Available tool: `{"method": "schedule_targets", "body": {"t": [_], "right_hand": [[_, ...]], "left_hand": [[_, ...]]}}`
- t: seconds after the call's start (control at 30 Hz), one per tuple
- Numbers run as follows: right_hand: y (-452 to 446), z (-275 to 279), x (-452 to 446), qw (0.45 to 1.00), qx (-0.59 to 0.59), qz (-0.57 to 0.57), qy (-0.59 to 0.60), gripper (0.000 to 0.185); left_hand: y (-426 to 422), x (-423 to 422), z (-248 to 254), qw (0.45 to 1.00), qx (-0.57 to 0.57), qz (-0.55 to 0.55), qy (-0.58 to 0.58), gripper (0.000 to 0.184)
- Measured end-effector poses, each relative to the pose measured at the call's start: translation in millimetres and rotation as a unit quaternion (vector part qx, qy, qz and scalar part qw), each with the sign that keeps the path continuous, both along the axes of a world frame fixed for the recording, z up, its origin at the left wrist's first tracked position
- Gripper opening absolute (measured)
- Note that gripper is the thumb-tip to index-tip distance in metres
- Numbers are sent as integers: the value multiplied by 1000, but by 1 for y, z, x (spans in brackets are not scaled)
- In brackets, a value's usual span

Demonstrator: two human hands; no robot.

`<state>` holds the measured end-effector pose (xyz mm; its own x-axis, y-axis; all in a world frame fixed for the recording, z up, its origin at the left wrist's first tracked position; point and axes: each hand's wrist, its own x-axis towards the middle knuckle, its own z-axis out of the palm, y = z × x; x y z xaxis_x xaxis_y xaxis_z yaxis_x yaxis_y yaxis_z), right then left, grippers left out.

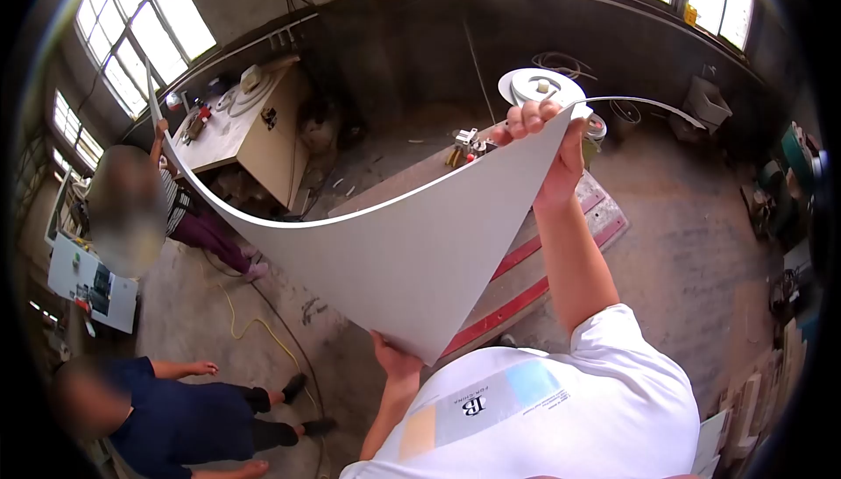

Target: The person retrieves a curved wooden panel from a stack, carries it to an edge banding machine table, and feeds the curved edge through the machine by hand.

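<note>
A large, thin, light grey panel with a white edge strip hangs in a curve across the middle of the view. My right hand grips its upper right corner, fingers over the top edge. At the lower corner, my left hand holds the panel's bottom edge, partly hidden behind it. A loose white strip runs from near my right hand out to the right. Just beyond that hand is a white roll of strip on a bench. The panel's far end reaches a person in a striped top, one hand raised at it.
Another person in dark clothes stands at lower left. A wooden workbench carries coils and tools. Beneath the panel is a low table with red rails. A yellow cable crosses the floor. Boards lean at lower right.
</note>
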<state>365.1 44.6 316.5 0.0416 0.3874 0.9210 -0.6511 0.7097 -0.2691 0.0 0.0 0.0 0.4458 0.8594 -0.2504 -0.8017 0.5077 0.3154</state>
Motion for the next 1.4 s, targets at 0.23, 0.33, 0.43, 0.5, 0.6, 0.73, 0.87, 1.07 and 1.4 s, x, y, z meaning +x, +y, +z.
{"method": "schedule_targets", "body": {"t": [0.23,0.33,0.43,0.5,0.6,0.73,0.87,1.07,1.4], "right_hand": [[-17,7,-9,994,-43,-58,77,31],[-16,-30,10,980,-118,-16,160,35],[-13,-21,51,988,-61,-67,124,43],[-13,-15,56,994,-34,-17,99,39],[3,-17,73,994,-20,7,103,33],[16,-8,90,998,2,-20,66,31],[16,6,118,999,8,-28,-29,33],[29,4,149,995,23,-79,-53,30],[41,1,108,992,15,-122,5,35]], "left_hand": [[-8,-14,25,999,-4,-31,-30,70],[-18,-43,-6,999,-7,20,41,76],[-29,38,9,981,-100,90,141,82],[-31,61,26,976,-149,83,134,82],[-31,73,13,979,-154,80,106,80],[-29,91,-11,981,-135,104,92,75],[-43,102,-13,980,-158,97,77,71],[-53,122,-18,982,-137,109,67,70],[-53,118,-18,987,-123,96,39,72]]}}
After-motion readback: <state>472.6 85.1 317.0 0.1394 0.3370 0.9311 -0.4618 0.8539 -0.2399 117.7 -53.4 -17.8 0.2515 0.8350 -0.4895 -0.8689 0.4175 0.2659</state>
